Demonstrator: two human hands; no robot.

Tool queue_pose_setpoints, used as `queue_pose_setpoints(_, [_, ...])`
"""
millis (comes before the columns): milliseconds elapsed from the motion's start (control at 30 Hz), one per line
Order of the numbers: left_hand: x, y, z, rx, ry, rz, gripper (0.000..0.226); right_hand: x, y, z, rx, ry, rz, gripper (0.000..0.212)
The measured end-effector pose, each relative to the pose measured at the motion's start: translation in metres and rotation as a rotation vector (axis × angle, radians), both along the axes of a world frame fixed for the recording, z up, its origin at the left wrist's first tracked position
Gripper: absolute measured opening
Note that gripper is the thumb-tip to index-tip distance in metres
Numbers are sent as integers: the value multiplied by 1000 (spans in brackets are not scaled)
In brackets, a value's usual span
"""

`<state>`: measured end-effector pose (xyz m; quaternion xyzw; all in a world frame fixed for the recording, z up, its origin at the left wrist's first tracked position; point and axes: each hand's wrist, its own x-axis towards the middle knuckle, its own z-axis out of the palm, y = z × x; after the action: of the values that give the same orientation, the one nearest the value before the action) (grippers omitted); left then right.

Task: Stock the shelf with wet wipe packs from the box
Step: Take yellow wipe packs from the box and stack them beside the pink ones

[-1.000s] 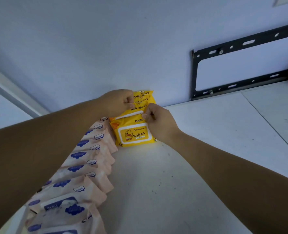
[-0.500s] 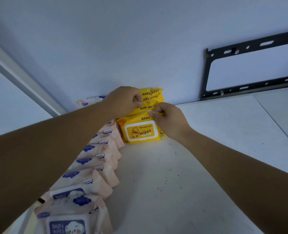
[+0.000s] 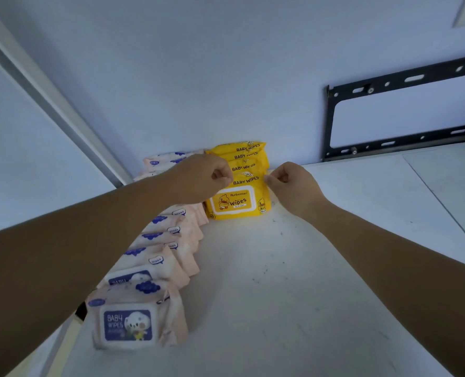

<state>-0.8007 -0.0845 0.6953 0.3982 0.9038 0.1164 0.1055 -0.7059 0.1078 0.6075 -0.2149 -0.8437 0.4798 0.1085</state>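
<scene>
Both hands (left hand [image 3: 202, 178], right hand [image 3: 291, 186]) pinch the front yellow pack's [image 3: 236, 198] top corners.

**Shelf and pack finishes, quick rundown**

The yellow wipe packs [image 3: 238, 186] are soft plastic film, a bit shiny, crinkled along the top seams, and the front one has a smooth white-rimmed label on its face. The pink packs [image 3: 155, 265] look like the same kind of film but more matt, with wrinkled side gussets. The shelf top [image 3: 294, 281] is a matt white surface with small dark specks and scuffs. The black bracket [image 3: 397, 110] on the wall looks like painted metal with slotted holes. The wall [image 3: 198, 77] itself is plain and matt.
</scene>
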Motion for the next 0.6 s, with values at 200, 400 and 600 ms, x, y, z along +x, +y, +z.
queue_pose_setpoints(200, [40,-6,-6,72,-131,33,14,42,-2,-1,-195,127,-25,11])
queue_pose_setpoints(400, [95,-17,-11,211,-265,27,20,114,-15,6,-305,67,65,10])
queue_pose_setpoints(600, [169,-39,-21,273,-371,-118,13,229,-52,11,-219,10,-47,14])
